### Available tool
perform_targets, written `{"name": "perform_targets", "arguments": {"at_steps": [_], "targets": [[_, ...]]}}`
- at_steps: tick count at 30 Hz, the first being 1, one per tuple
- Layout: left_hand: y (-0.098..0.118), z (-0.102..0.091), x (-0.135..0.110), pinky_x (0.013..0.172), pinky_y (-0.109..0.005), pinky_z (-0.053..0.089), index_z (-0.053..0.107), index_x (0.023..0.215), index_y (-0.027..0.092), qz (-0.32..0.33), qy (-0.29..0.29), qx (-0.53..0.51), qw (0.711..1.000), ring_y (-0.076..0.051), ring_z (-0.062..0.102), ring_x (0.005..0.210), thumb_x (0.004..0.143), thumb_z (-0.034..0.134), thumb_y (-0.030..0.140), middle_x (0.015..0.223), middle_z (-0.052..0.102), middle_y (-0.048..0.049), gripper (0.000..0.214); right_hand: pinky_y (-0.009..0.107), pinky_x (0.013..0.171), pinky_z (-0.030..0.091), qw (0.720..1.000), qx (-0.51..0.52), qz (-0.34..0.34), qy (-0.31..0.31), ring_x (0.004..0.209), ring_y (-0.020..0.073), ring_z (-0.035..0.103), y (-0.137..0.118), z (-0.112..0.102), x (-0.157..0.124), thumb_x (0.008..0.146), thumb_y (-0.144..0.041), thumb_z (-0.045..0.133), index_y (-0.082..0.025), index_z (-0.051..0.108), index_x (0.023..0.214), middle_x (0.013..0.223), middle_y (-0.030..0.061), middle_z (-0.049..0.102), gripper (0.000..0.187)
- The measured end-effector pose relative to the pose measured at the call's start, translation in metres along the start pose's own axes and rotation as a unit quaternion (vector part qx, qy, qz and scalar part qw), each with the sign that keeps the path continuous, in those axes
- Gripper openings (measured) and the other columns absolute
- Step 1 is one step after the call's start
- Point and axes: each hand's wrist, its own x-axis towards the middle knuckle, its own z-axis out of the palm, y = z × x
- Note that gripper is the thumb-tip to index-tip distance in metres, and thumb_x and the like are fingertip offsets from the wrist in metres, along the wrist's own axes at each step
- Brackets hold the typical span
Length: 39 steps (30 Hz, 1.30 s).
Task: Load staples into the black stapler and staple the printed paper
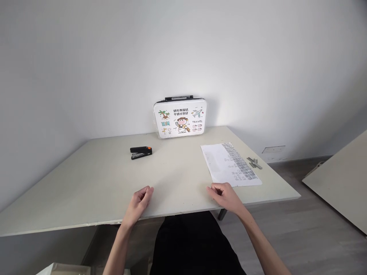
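My left hand (139,201) rests in a loose fist near the table's front edge, with nothing showing in it. Beyond it lies a black stapler (140,152) with an orange part at its right end. My right hand (225,195), also curled into a fist, sits just in front of a printed sheet of paper (216,162) and is nearest to its lower edge. Grey marks run down the sheet's right side. Right of the paper are several strips of staples (255,163), grey and loosely crossed over one another.
A white case (181,121) with cartoon prints and a black handle stands upright against the wall at the back of the table (94,179). A pale panel (341,179) stands on the floor at the right. A white box (70,269) shows below left.
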Motion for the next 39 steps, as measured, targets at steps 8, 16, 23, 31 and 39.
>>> {"name": "perform_targets", "arguments": {"at_steps": [8, 16, 23, 31, 39], "targets": [[-0.004, 0.001, -0.001, 0.054, -0.027, 0.019, 0.017, 0.069, 0.024, 0.006, 0.008, 0.003, 1.0, -0.012, 0.016, 0.061, 0.092, 0.057, 0.045, 0.066, 0.017, 0.0057, 0.051, 0.029, 0.052, 0.016, 1.0, -0.004, -0.002, -0.004, 0.055, 0.0103, 0.02, 0.003, 0.0, 0.0, 0.098, -0.044, 0.055, -0.023, 0.022, 0.064, 0.061, -0.0059, 0.021, 0.052], [-0.009, 0.0, 0.0, 0.055, -0.026, 0.018, 0.018, 0.068, 0.023, 0.02, 0.01, -0.015, 1.0, -0.012, 0.016, 0.061, 0.086, 0.057, 0.03, 0.066, 0.018, 0.0057, 0.044, 0.028, 0.052, 0.016, 1.0, -0.001, 0.0, -0.006, 0.055, 0.0102, 0.02, 0.002, 0.001, 0.001, 0.098, -0.044, 0.056, -0.023, 0.023, 0.064, 0.06, -0.0062, 0.021, 0.052], [-0.01, 0.001, 0.0, 0.055, -0.026, 0.018, 0.018, 0.067, 0.023, 0.014, 0.013, -0.017, 1.0, -0.012, 0.017, 0.061, 0.083, 0.057, 0.029, 0.065, 0.019, 0.0059, 0.042, 0.028, 0.051, 0.017, 1.0, 0.001, 0.001, -0.006, 0.054, 0.01, 0.02, 0.003, 0.001, 0.001, 0.098, -0.045, 0.056, -0.023, 0.023, 0.064, 0.06, -0.0062, 0.021, 0.052], [-0.003, 0.002, -0.003, 0.054, -0.025, 0.018, 0.019, 0.066, 0.024, 0.009, 0.018, -0.017, 1.0, -0.012, 0.017, 0.061, 0.081, 0.056, 0.03, 0.065, 0.019, 0.0062, 0.041, 0.027, 0.05, 0.017, 1.0, -0.003, 0.003, -0.002, 0.054, 0.0097, 0.02, 0.001, 0.001, 0.0, 0.098, -0.049, 0.055, -0.023, 0.024, 0.063, 0.059, -0.0064, 0.023, 0.053], [0.0, 0.002, -0.003, 0.054, -0.025, 0.019, 0.019, 0.066, 0.023, 0.012, 0.015, -0.009, 1.0, -0.011, 0.017, 0.06, 0.081, 0.055, 0.031, 0.064, 0.019, 0.0061, 0.04, 0.027, 0.052, 0.039, 1.0, -0.004, 0.017, 0.019, 0.051, 0.0142, 0.048, -0.003, -0.003, 0.0, 0.099, -0.061, 0.051, -0.024, 0.044, 0.066, 0.056, -0.002, 0.052, 0.05]]}}
